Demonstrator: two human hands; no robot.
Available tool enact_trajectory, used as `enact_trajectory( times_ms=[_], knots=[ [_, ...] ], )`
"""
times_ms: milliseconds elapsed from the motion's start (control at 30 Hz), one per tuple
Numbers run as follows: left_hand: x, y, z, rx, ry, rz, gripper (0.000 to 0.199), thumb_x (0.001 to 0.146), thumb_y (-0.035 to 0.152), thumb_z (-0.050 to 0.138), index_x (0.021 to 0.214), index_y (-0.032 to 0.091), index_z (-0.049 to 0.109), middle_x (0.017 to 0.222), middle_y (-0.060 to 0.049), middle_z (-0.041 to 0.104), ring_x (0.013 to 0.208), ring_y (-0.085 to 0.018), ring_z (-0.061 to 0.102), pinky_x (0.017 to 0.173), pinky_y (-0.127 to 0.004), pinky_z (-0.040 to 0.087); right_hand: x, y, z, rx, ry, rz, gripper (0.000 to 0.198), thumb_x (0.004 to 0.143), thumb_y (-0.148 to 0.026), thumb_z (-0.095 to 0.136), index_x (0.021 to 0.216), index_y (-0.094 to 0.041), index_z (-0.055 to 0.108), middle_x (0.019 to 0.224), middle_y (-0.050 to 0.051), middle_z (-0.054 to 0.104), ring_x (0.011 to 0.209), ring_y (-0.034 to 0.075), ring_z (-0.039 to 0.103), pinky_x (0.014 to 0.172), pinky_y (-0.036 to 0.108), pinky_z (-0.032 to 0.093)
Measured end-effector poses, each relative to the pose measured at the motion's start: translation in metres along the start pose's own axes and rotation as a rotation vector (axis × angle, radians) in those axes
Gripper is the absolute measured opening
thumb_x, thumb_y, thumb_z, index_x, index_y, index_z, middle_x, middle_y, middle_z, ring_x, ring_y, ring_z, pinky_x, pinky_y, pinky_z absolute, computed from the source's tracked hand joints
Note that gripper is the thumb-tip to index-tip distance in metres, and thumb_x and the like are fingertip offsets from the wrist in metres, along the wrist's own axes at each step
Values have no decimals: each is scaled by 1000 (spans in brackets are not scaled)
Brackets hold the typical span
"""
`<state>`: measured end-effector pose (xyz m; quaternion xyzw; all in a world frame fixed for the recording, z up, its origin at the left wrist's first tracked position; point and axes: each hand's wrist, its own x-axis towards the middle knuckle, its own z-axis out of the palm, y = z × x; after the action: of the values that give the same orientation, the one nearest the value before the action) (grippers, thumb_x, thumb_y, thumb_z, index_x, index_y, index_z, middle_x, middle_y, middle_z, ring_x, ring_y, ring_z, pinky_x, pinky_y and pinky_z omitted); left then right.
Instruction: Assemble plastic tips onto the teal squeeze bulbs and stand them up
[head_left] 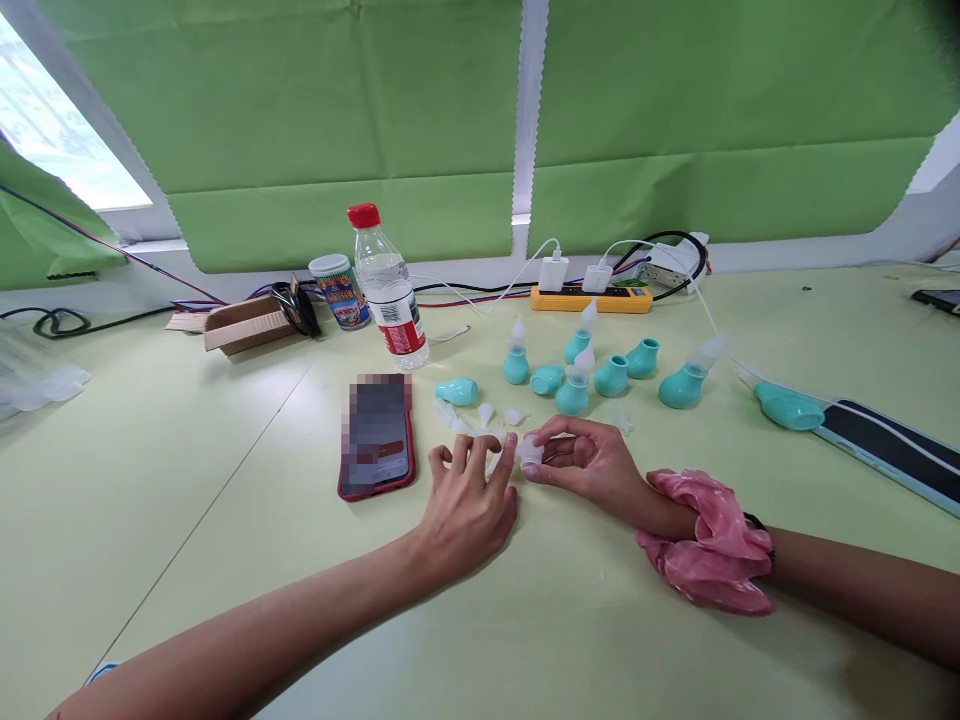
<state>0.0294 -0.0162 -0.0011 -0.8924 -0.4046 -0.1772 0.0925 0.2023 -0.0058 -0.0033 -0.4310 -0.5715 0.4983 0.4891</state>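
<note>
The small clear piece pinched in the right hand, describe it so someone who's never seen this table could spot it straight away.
Start at the red-cased phone lying flat on the pale green table, then look just right of it, where the two hands meet. The clear piece is a small translucent cap in the fingertips of the right hand. Unlike the loose clear tips behind it, it is the only one held.

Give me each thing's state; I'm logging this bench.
Clear plastic water bottle: upright, red cap on.
Red-cased phone: flat, screen up.
Yellow power strip: two white chargers plugged in.
Right hand: pinching small clear silicone tip.
Left hand: fingertips on table.
</note>
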Motion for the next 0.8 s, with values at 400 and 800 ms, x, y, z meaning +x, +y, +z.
enact_trajectory(
  times_ms=[400,800],
  knots=[
    [1,-3,-3,-31,-32,121,47,79,22,36,123,5,35,108,-19,47,93,-29,38,74,-43,31,0,0,-1,71,-17,37,32,50,-24,77,75,-16,58,85,3,62,70,15,63,68,29,54],
    [5,-9,-8,-627,34,39,35,83,19,37,115,11,49,99,-14,52,90,-23,46,77,-39,40,-4,-2,2,15,-38,-144,28,58,-23,73,81,-18,58,92,3,58,74,15,62,71,30,55]
  ],
)
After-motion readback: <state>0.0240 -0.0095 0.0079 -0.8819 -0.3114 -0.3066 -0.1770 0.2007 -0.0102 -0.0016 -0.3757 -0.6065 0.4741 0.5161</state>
